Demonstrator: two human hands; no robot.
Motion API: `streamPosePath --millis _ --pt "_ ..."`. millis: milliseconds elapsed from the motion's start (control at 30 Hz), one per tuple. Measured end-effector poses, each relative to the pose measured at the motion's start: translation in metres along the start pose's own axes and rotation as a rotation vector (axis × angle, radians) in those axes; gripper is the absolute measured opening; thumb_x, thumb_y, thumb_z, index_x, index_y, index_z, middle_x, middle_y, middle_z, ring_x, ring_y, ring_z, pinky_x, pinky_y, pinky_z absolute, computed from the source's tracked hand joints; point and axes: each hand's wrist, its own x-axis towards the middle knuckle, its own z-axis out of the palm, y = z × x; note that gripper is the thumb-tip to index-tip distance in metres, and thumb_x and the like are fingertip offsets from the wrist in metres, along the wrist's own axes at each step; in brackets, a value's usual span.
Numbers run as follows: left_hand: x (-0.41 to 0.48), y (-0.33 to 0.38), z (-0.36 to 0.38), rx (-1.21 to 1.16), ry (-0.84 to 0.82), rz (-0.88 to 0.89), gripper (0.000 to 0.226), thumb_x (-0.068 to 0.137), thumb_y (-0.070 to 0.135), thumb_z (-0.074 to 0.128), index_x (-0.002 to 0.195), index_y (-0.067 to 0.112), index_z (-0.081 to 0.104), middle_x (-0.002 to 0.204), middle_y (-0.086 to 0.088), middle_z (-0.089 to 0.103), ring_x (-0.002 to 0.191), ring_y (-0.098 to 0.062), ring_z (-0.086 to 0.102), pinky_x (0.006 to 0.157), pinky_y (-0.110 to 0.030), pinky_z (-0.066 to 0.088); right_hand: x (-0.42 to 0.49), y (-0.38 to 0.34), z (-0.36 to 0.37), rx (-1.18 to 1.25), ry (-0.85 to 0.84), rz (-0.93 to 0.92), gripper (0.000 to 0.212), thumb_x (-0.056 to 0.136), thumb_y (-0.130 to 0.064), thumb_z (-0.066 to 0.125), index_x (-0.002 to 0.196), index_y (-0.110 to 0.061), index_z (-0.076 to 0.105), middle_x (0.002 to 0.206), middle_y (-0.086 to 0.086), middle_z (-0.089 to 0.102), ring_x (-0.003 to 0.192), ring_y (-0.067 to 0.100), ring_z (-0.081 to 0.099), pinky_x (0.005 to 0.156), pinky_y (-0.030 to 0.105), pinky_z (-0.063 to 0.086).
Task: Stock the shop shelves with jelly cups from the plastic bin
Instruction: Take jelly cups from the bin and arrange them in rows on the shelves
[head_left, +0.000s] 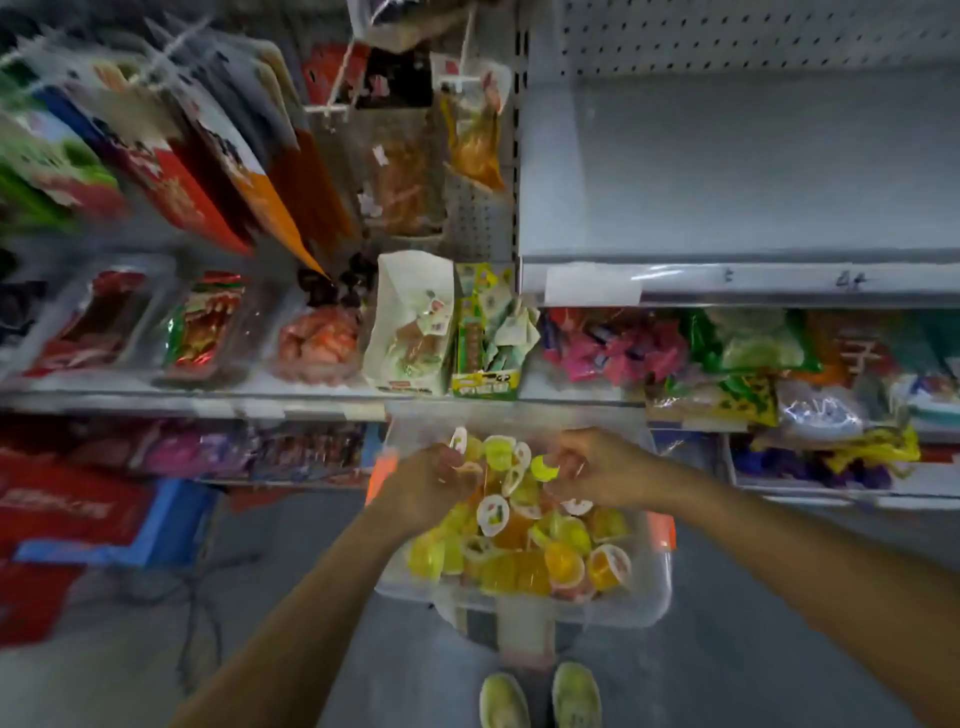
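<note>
Jelly cups, yellow and orange: lying heaped in the clear plastic bin, lower centre. Left hand and right hand are each curling fingers around cups at the heap's far end. No cups are showing on the upper-right shelf. The bin is looking nearly full, so stocking is probably just beginning. Snack packets are crowding the middle shelf.

Blurred snack packets hang (labels unreadable) left of pink sweets.

plastic bin near centre | yellow, orange jelly cups heaped inside | left hand, right hand among cups at far end, grips blurred | shelves beyond
</note>
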Motion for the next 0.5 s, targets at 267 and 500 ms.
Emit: streamPosePath --millis 267,500 --pt "0.046 -0.069 0.109 0.202 -0.208 -0.226 0.05 0.086 0.047 0.065 0.123 0.015 0.057 0.129 -0.006 0.059 0.12 -0.025 0.055 0.095 -0.03 0.042 0.049 0.088 0.107 -0.076 -0.214 0.256 0.02 0.088 -0.01 0.066 0.092 -0.019 0.048 0.076 -0.009 0.045 0.071 0.002 0.047 0.051 0.005 0.033" --pt "0.058 -0.059 0.159 0.557 -0.137 -0.25 0.085 0.074 0.06 0.071 0.138 0.015 0.036 0.137 -0.009 0.038 0.123 -0.027 0.051 0.091 -0.036 0.047 0.067 0.113 0.152 -0.553 -0.207 0.271 0.059 0.086 -0.037 0.067 0.137 -0.017 0.045 0.134 0.01 0.055 0.123 0.031 0.055 0.095 0.04 0.048"
